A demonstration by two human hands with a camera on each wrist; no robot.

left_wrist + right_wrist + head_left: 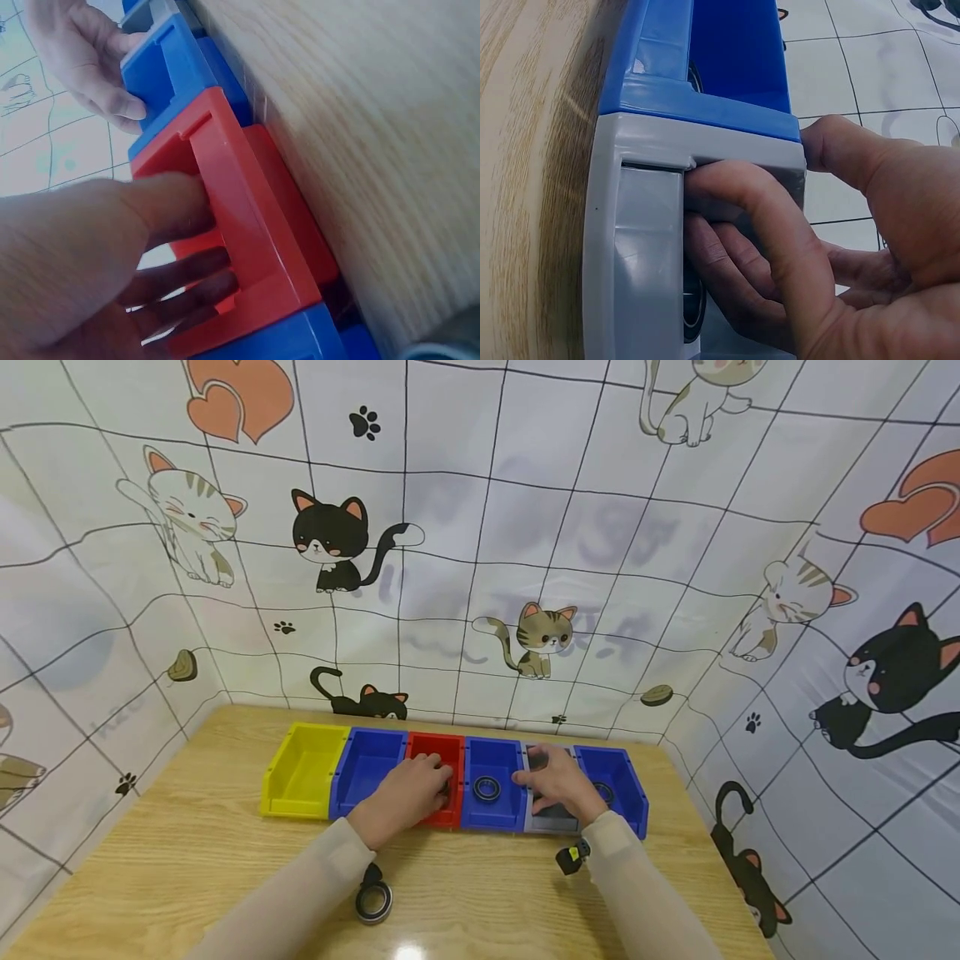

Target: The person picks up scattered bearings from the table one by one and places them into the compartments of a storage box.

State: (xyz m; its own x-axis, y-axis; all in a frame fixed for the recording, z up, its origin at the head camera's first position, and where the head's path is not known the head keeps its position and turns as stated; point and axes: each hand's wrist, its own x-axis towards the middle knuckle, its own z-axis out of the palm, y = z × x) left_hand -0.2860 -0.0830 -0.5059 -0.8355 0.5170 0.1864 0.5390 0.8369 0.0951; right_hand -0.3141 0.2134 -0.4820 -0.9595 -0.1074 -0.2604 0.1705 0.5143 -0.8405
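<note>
My left hand (pixel 408 793) reaches into the red bin (pixel 259 225). Its thumb and fingers are spread apart there, and the fingertips go out of sight behind the bin's front lip. My right hand (pixel 558 781) is over the grey bin (pixel 600 240), thumb and some fingers bent down inside. Another finger extends across the divider beside the blue bin. Just below those fingers, a bearing (pixel 695 307) stands partly hidden behind the grey front wall. A ring-shaped bearing (pixel 487 788) lies in the blue bin (pixel 491 753) between my hands.
A yellow bin (pixel 300 772) and a blue bin (pixel 367 768) continue the row on the left. The blue bin (pixel 622 777) at the right end holds a bearing (pixel 603 792). Another bearing (pixel 373 902) lies on the wooden table (pixel 465 893), near my left sleeve. A cat-print cloth (pixel 450 568) hangs behind.
</note>
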